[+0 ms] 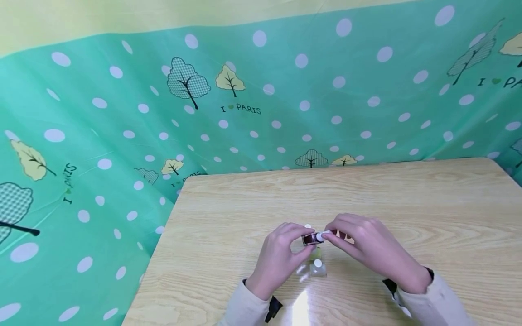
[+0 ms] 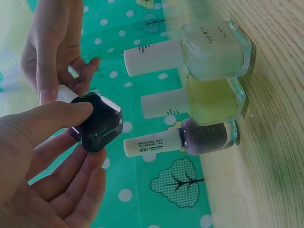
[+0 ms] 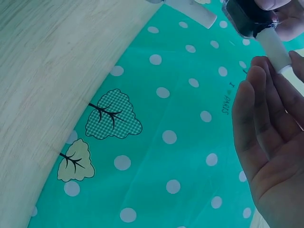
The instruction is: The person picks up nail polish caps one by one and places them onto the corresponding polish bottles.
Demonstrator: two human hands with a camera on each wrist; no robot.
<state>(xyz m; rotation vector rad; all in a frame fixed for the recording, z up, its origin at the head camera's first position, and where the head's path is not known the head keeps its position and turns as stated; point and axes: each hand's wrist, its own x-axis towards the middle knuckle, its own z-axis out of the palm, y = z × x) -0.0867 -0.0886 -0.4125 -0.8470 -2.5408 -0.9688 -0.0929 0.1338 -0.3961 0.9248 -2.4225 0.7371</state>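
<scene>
A dark nail polish bottle (image 1: pixel 311 238) is held on its side above the table. My left hand (image 1: pixel 278 254) pinches its glass body between thumb and fingers. The fingertips of my right hand (image 1: pixel 370 248) pinch its white cap (image 3: pixel 274 49), which sits at the bottle's neck. Beneath the hands, three more nail polish bottles stand in a row on the table: a pale clear one (image 2: pixel 213 50), a yellow one (image 2: pixel 214 99) and a greyish purple one (image 2: pixel 204 137). All three have white caps. In the head view the hands and the held bottle partly hide that row.
The wooden table (image 1: pixel 228 203) carries the standing bottles close together, near both wrists. A green dotted cloth (image 1: pixel 281 90) with tree prints hangs behind the table and along its left side. Light glares off the tabletop in front of the bottles.
</scene>
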